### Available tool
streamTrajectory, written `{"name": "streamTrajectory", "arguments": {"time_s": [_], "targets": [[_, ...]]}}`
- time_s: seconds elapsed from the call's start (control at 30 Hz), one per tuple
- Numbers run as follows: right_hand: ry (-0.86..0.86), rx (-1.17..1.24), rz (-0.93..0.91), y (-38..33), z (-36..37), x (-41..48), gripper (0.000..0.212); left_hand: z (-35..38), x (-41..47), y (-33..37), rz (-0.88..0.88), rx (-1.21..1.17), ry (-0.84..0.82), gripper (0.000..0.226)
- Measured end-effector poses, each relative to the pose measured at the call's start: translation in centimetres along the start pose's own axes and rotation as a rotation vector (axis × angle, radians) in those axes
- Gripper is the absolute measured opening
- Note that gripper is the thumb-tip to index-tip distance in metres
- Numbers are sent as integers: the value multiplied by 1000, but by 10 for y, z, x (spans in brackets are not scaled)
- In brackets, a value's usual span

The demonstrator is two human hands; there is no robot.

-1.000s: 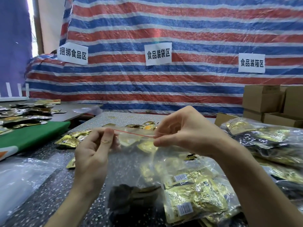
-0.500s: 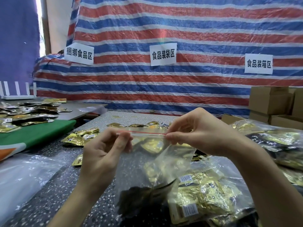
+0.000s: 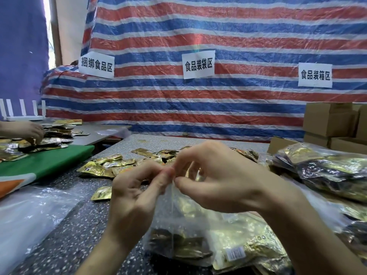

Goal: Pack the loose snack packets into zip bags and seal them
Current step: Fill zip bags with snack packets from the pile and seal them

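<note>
— Held where?

— Up over a speckled stone-look table, middle of view. Clear zip bag, pinched at its top edge, hanging straight down from the fingers.

— Fingers wide or narrow?

— Narrow. Left hand: thumb and forefinger pressed together on the bag's upper rim. Right hand: thumb and forefinger closed on the same rim, just beside the left ones, tips almost touching. Other right fingers loosely curled above. Zip strip hidden behind the fingertips, so cannot tell whether sealed.

— Anything inside?

— Packed packets slumped at the bottom of the bag, well below the pinch, resting near the table.

— Textures and shapes?

— Bag: thin, glossy, see-through film with one long vertical crease under the pinch. Packets: flat, roughly rectangular, crinkled gold foil with dark patches.

— And around the hands?

— Loose snack packets of the same gold foil, scattered on the table beyond the left hand. Filled bags heaped at right, shiny and wrinkled. Behind those, plain brown cardboard boxes, stacked. Lower left, limp clear plastic sheets. Far left, a smooth green mat with more foil packets, and another person's hand among them. At the back, a woven tarp in red, blue and white stripes, with three white paper signs printed in black Chinese characters.
</note>
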State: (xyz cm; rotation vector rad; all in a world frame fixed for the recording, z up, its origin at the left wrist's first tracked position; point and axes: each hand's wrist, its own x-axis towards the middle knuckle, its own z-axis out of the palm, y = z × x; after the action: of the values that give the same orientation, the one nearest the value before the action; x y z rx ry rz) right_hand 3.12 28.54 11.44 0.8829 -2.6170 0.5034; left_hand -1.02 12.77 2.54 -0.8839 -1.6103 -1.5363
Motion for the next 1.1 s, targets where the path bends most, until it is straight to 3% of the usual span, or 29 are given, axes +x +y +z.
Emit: {"name": "streamTrajectory", "arguments": {"time_s": [0.1, 0.47, 0.73, 0.9, 1.1], "targets": [[-15, 12, 15, -4, -1, -2, 27, 1, 0, 3, 12, -12, -30, 17], [70, -70, 32, 3, -2, -1, 13, -9, 6, 1, -48, -99, -137, 15], [11, 64, 31, 26, -4, 5, 10, -23, 12, -11, -71, -99, 69, 17], [-54, 209, 28, 45, -6, 4, 13, -23, 12, -19, -76, -99, 79, 18], [-71, 278, 126, 76, -13, -5, 9, -36, 15, -28, -122, -86, 203, 19]]}}
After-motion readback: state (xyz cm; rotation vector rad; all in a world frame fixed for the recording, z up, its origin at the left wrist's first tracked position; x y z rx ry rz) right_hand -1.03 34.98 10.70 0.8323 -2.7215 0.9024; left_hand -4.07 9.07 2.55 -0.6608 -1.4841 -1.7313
